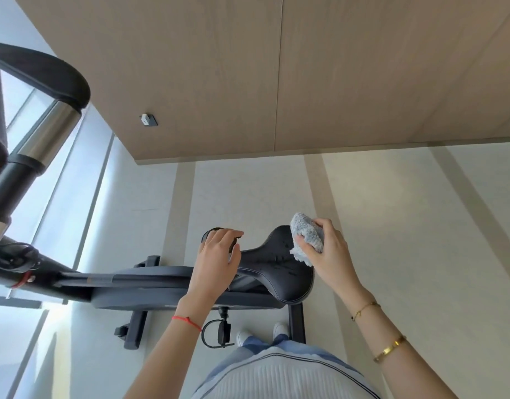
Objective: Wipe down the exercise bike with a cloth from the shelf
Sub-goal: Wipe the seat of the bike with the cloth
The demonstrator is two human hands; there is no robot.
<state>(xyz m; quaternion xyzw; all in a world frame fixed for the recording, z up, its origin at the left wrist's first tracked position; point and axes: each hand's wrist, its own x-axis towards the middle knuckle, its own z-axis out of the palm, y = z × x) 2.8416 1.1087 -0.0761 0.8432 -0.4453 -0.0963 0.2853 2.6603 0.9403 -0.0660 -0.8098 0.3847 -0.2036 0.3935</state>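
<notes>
Head view, looking down: the right hand (325,251) grips a bunched grey cloth (305,240), fingers curled round it, pressing it against the wide rear part of the black saddle (274,272) of the exercise bike (150,286). The left hand (216,260) rests over the saddle's narrow nose with loosely curved fingers; whether it actually grips anything cannot be told. The bike stands on a pale floor (392,226) beside a wooden wall panel (277,67).

Head camera looks steeply down (wide-angle) over the bike saddle (279,272), close
</notes>
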